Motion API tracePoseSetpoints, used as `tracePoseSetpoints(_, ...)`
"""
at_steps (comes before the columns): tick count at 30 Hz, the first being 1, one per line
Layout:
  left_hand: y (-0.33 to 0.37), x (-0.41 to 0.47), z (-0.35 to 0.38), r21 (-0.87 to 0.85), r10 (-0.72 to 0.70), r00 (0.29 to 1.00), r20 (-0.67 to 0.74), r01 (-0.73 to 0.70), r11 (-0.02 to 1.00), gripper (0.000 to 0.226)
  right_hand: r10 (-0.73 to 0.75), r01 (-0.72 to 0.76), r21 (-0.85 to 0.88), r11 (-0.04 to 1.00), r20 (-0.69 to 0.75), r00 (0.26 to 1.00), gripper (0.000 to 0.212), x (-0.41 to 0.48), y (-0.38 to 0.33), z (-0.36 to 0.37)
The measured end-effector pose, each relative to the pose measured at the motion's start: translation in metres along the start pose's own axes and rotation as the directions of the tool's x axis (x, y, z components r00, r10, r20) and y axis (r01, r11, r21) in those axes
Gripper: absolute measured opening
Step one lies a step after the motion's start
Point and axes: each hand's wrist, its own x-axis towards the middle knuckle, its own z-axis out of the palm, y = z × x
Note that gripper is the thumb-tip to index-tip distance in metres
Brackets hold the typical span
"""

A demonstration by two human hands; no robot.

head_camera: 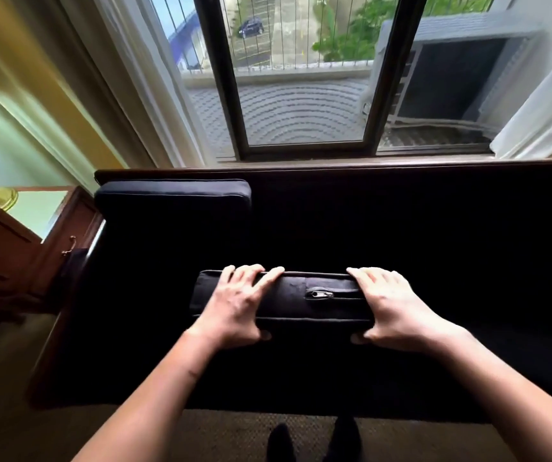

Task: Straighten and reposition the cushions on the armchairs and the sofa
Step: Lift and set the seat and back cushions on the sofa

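A dark sofa (434,228) runs below the window. I hold a dark cushion (294,303) on edge over the seat, its zipper side turned up towards me. My left hand (234,305) grips its left end, fingers over the top edge and thumb underneath. My right hand (391,308) clasps the right end the same way. Another dark cushion (173,208) stands upright against the sofa's back at the left end. The rest of the backrest shows no cushion, though it is very dark.
A wooden cabinet (18,248) with a handle stands left of the sofa. Behind the sofa are a window (304,95) with a dark frame and curtains (541,115) at both sides. My feet (314,441) stand on brown carpet before the sofa.
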Motion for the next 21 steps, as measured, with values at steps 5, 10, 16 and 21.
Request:
tracePoseSetpoints(5, -0.057, -0.024, -0.005, -0.026, -0.202, 0.973, 0.109, 0.206, 0.978, 0.14, -0.096, 0.094, -0.214, 0.972, 0.003, 0.995, 0.136, 0.045, -0.073, 0.008)
tracePoseSetpoints(10, -0.077, -0.048, 0.0, -0.456, -0.362, 0.924, 0.121, 0.376, 0.806, 0.132, -0.1, 0.076, -0.233, 0.97, -0.092, 0.991, 0.136, 0.076, -0.126, 0.029)
tracePoseSetpoints(16, -0.067, -0.05, 0.006, -0.706, -0.477, 0.873, 0.102, 0.401, 0.584, 0.11, -0.154, 0.103, -0.217, 0.971, -0.231, 0.961, 0.103, 0.072, -0.12, 0.033)
tracePoseSetpoints(21, -0.03, -0.036, -0.025, -0.802, -0.377, 0.925, -0.049, 0.188, 0.567, 0.102, -0.119, 0.106, -0.054, 0.993, -0.392, 0.912, 0.103, 0.032, -0.076, 0.02)
